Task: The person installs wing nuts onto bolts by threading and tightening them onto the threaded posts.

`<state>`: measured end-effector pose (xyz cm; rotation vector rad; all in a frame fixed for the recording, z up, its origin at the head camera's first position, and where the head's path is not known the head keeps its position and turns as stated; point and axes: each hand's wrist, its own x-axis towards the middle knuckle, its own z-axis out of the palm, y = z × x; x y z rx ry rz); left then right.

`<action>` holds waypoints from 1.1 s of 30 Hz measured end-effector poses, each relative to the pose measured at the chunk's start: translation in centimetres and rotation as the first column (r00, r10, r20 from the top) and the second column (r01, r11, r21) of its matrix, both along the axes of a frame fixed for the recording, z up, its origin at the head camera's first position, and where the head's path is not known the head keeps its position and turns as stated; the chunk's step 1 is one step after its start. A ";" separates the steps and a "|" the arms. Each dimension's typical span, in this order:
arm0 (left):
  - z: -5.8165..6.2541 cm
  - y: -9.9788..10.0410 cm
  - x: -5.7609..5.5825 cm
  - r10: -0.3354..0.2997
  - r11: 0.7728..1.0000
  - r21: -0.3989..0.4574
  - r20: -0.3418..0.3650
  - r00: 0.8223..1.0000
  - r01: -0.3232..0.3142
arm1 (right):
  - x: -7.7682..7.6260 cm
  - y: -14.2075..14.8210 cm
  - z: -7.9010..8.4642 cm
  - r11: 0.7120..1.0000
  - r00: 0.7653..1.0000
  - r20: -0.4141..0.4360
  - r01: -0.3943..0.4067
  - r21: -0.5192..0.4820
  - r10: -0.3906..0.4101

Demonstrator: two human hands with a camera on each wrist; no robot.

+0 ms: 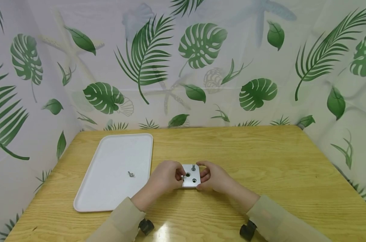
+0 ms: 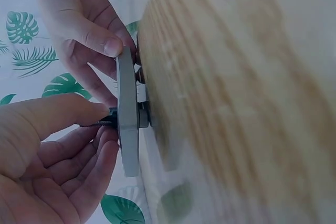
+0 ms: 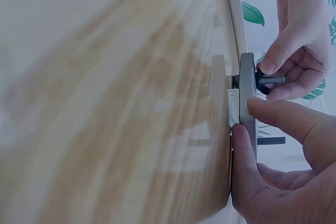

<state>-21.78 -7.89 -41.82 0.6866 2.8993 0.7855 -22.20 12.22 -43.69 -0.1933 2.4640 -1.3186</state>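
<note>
A small light metal plate (image 1: 189,182) with holes in it sits between both hands over the wooden table. My right hand (image 1: 214,176) grips its right edge, with thumb and fingers on the rim. At the plate's left side my left hand (image 1: 166,176) pinches a dark wing nut (image 3: 260,82) around an upright threaded bolt (image 3: 274,80). A second bolt (image 1: 193,167) stands up near the far right corner with bare thread. Seen edge-on in the left wrist view, the plate (image 2: 127,145) is raised on the bolt head (image 2: 143,115) beneath it.
On the left lies a white tray (image 1: 116,161) with a small silver wing nut (image 1: 131,174) on it. The wooden table (image 1: 261,158) stretches to the right. Leaf-patterned cloth (image 1: 201,84) hangs behind and at both sides.
</note>
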 end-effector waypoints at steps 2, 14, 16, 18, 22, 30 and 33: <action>0.0 -0.1 0.0 0.001 1.000 0.003 0.005 1.000 -0.001 | 0.0 0.0 0.0 1.000 1.000 -0.009 -0.005 0.005 0.005; 0.0 -0.7 0.2 -0.031 0.998 0.054 0.060 0.998 0.028 | 0.0 0.0 0.2 0.999 0.999 -0.031 -0.024 0.031 0.025; -0.1 -1.1 0.3 -0.037 0.996 0.078 0.077 0.996 0.031 | 0.0 -0.1 0.3 0.999 0.999 -0.034 -0.024 0.036 0.026; -0.1 -1.6 0.4 -0.032 0.995 0.098 0.093 0.995 0.023 | 0.1 -0.1 0.3 0.999 0.999 -0.037 -0.026 0.040 0.027; -0.1 -3.0 0.6 -0.009 0.993 0.122 0.116 0.993 -0.005 | 0.2 -0.2 0.3 0.999 0.999 -0.038 -0.015 0.046 0.016; 0.2 -5.7 0.7 0.072 0.968 0.218 0.236 0.969 -0.125 | 0.1 -0.3 0.1 0.998 0.999 -0.039 0.004 0.063 -0.002; 0.3 -6.8 0.7 0.104 0.960 0.227 0.248 0.963 -0.162 | 0.1 -0.4 0.2 0.998 0.999 -0.040 0.006 0.065 -0.003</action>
